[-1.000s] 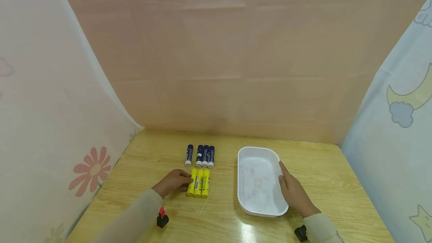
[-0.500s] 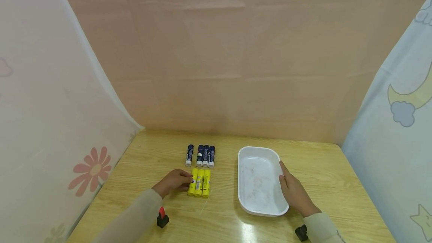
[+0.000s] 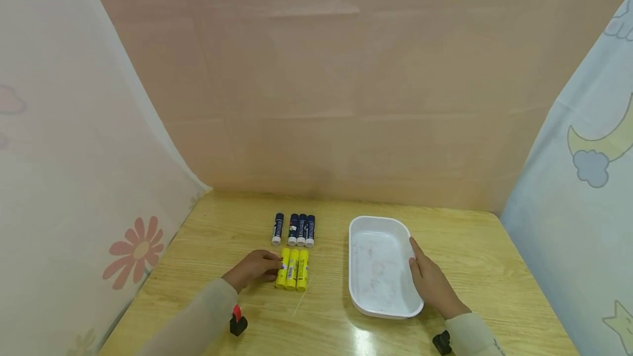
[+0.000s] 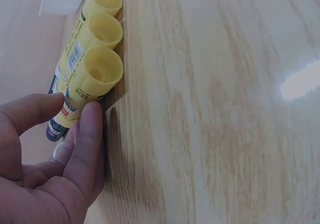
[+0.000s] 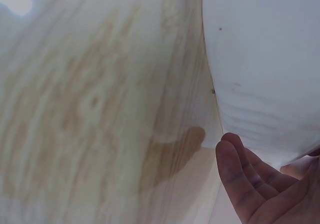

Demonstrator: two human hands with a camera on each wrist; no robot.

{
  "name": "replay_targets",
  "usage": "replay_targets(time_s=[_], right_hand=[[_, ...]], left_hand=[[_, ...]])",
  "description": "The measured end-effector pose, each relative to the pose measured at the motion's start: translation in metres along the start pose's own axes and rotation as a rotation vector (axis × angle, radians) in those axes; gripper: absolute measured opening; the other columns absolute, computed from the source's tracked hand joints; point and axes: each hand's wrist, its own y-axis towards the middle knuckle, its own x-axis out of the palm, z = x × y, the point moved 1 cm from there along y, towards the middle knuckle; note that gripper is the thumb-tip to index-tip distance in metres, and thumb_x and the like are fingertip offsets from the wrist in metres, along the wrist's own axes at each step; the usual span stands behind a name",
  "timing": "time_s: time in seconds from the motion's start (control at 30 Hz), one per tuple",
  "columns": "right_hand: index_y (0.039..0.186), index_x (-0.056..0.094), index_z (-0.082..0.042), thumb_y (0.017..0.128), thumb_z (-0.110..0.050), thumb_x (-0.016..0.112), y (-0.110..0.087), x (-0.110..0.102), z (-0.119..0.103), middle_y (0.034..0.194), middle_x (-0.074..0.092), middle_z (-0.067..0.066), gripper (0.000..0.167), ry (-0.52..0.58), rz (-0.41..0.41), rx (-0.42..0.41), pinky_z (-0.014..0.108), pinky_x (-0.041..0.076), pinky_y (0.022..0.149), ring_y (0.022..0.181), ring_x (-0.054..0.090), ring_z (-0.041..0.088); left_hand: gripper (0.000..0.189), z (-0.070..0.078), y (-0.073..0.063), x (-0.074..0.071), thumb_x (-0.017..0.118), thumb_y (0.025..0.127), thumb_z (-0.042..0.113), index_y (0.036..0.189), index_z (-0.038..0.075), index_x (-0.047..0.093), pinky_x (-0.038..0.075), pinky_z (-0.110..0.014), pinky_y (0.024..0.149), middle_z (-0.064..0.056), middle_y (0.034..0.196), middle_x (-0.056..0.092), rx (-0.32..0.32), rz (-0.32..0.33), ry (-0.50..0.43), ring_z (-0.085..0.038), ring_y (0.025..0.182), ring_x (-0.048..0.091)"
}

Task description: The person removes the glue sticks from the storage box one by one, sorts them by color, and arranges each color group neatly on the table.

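Three yellow glue sticks (image 3: 292, 270) lie side by side on the table; their hollow round ends (image 4: 103, 66) show in the left wrist view. My left hand (image 3: 254, 269) is at the left side of the row, with thumb and fingertips right at the leftmost stick (image 4: 82, 91). Behind them lie dark blue glue sticks with white ends, three together (image 3: 301, 229) and one apart (image 3: 277, 228). On the right stands a white rectangular tray (image 3: 353, 262). My right hand (image 3: 432, 284) rests along the tray's right outer wall, its fingers extended (image 5: 229, 159) beside the white wall.
The wooden table (image 3: 326, 328) meets a plain tan backdrop (image 3: 356, 125) at the back. Printed cloths hang at the left (image 3: 59, 153) and right (image 3: 593, 235). A black wrist device (image 3: 238, 323) with a red part sits by my left cuff.
My left fingertips have drawn back slightly to the left, baring a little more of the leftmost yellow glue stick's label. My right hand and the tray stay in place.
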Motion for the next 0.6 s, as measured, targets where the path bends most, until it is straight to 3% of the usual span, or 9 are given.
replay_targets(time_s=[0.47, 0.6], right_hand=[[0.154, 0.016, -0.001, 0.106, -0.014, 0.036, 0.0005, 0.0026, -0.0002, 0.149, 0.032, 0.029, 0.054, 0.007, 0.004, -0.001, 0.061, 0.036, 0.103, 0.132, 0.037, 0.047], [0.155, 0.016, -0.002, 0.107, -0.021, 0.034, -0.0019, 0.0020, -0.0014, 0.149, 0.032, 0.030, 0.054, 0.013, -0.014, 0.016, 0.062, 0.036, 0.103, 0.131, 0.037, 0.049]], left_hand=[[0.039, -0.0027, -0.0009, -0.0021, 0.067, 0.093, 0.022, 0.120, -0.005, 0.059, 0.059, -0.032, 0.076, -0.012, 0.108, 0.063, 0.004, -0.003, -0.028, -0.021, 0.090, 0.063], [0.036, -0.0034, -0.0041, -0.0082, 0.061, 0.097, 0.022, 0.121, -0.005, 0.058, 0.058, -0.033, 0.077, -0.012, 0.105, 0.063, 0.025, -0.004, -0.037, -0.021, 0.090, 0.061]])
